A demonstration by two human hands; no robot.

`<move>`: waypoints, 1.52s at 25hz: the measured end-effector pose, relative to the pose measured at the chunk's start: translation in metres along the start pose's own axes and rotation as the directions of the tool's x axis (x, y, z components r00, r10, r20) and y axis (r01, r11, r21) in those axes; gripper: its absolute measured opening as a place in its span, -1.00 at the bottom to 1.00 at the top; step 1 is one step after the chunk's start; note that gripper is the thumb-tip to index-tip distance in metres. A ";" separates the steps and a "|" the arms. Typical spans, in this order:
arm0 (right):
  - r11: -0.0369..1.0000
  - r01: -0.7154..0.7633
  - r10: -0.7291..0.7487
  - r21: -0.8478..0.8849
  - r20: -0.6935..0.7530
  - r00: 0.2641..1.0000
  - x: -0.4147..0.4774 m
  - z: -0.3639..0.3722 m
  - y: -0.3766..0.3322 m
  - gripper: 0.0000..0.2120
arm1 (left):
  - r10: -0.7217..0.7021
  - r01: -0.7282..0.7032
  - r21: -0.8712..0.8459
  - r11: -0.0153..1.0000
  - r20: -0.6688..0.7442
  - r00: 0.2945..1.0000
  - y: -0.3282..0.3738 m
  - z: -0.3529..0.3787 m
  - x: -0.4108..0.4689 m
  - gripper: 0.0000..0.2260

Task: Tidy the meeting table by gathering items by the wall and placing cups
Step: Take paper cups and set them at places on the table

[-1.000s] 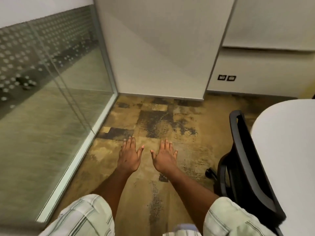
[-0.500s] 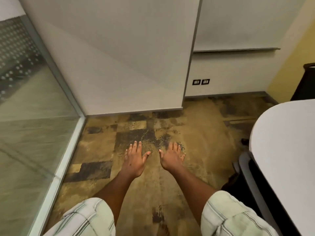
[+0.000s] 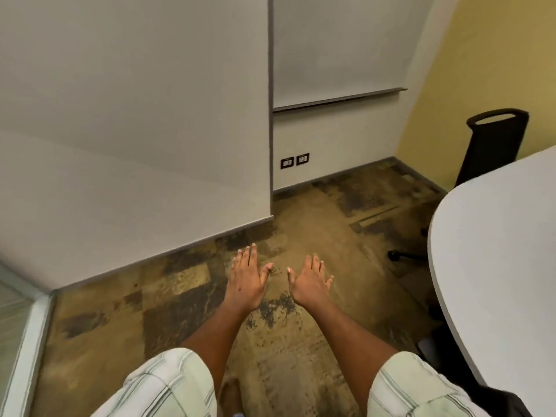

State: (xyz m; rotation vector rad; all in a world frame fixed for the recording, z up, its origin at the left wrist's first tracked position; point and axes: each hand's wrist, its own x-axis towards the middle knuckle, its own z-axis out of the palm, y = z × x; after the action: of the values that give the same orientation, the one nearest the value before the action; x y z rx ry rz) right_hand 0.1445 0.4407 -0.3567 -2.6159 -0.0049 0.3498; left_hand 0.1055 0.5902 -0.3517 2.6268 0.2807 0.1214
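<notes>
Head view: my left hand (image 3: 245, 281) and right hand (image 3: 310, 284) hover flat over the carpet, fingers straight, holding nothing. My gaze has swung right (glass partition (image 3: 12, 311) nearly gone), and the meeting table (image 3: 496, 251) stays beside me; its rounded end shows no cups.

- My left hand (image 3: 245, 278) is stretched out ahead of me, palm down, fingers straight, holding nothing.
- My right hand (image 3: 310, 281) lies beside it, palm down, fingers slightly spread, thumbs apart.
</notes>
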 end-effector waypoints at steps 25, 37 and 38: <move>0.921 -0.383 0.389 0.072 -0.224 0.894 0.475 -0.172 0.056 -0.29 | 0.372 -0.394 0.047 0.918 0.244 0.896 0.180 0.120 0.529 -0.36; 0.881 -0.465 0.470 0.086 -0.273 0.839 0.726 -0.262 0.112 -0.30 | 0.513 -0.514 -0.080 0.854 0.301 0.804 0.316 0.213 0.799 -0.40; 0.869 -0.484 0.493 0.103 -0.271 0.827 0.751 -0.275 0.113 -0.30 | 0.528 -0.529 -0.091 0.844 0.315 0.789 0.326 0.217 0.827 -0.40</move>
State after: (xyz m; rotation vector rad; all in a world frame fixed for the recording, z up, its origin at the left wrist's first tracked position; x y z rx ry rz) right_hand 0.9316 0.2614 -0.3632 -2.5808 0.7801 0.1285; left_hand 0.9984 0.3914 -0.3547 2.5966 -0.5830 -0.1356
